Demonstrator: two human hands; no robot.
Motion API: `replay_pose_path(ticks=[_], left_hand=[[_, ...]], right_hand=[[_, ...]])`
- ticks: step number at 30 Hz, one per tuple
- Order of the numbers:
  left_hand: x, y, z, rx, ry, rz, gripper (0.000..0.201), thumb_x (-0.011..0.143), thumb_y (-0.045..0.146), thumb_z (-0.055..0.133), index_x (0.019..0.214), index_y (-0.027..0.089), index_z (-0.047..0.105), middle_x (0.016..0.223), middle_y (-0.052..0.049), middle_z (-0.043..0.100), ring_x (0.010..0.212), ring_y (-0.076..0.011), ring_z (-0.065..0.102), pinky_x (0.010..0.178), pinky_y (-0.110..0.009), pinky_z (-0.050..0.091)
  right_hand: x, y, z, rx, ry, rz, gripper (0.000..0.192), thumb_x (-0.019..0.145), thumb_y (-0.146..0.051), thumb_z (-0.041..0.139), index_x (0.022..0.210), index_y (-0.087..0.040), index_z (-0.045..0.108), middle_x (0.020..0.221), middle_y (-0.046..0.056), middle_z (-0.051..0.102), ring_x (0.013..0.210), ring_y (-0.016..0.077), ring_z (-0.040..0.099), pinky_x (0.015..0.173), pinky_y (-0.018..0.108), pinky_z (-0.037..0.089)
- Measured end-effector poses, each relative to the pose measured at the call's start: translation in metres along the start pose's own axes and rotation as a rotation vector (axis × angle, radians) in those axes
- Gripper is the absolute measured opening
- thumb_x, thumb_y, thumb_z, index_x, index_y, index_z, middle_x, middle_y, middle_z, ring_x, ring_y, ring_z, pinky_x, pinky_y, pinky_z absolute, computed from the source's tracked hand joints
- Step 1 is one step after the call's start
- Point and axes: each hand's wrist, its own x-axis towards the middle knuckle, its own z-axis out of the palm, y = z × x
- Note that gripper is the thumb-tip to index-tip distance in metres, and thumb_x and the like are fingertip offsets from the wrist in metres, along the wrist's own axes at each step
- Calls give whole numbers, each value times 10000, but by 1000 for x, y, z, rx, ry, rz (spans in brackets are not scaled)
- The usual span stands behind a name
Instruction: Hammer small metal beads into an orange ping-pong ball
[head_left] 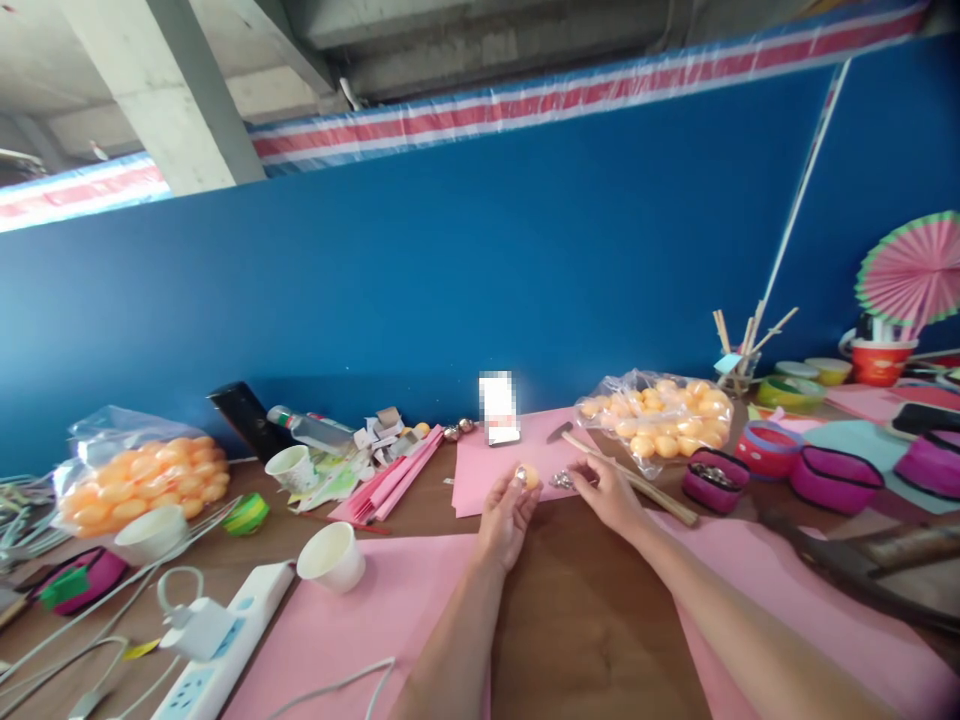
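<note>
Blue wall behind a cluttered brown table (585, 620).
At centre, the left hand (508, 515) pinched an orange ball (529, 476) in closed fingers; the right hand (611, 492) lay beside small silver pieces (561, 481), fingers curled, grip unclear.

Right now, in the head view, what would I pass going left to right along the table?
Left bag of orange balls → power strip → white paper cup → left hand holding an orange ball → right hand → right bag of orange balls → magenta pouch.
</note>
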Motion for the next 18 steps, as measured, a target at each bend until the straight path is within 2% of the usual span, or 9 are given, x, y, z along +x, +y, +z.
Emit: replay_pose_path(ticks=[6, 13, 18], left_hand=[[-3, -1, 3, 40, -9, -45, 461, 723, 285, 607, 1163, 238, 479, 1021, -64, 614, 868, -190, 620, 776, -325, 484], [-3, -2, 5, -7, -27, -2, 394, 715, 222, 620, 1099, 177, 546, 1019, -74, 621, 903, -163, 600, 903, -313, 407], [-3, -2, 4, -5, -32, 5, 389, 715, 217, 619, 1092, 154, 547, 1010, -83, 628, 909, -168, 597, 919, -324, 393]], right_hand=[[-7, -12, 7, 179, -124, 3, 209, 791, -363, 443, 780, -181, 546, 704, 20, 592, 649, 143, 545, 627, 258, 444], [-6, -14, 8, 228, -132, -12, 172, 773, -340, 483, 714, -184, 526, 657, -2, 558, 615, 129, 508, 605, 247, 417], [-7, -15, 7, 229, -130, -18, 153, 781, -322, 476, 735, -184, 527, 693, 6, 557, 647, 135, 512, 620, 255, 418]])
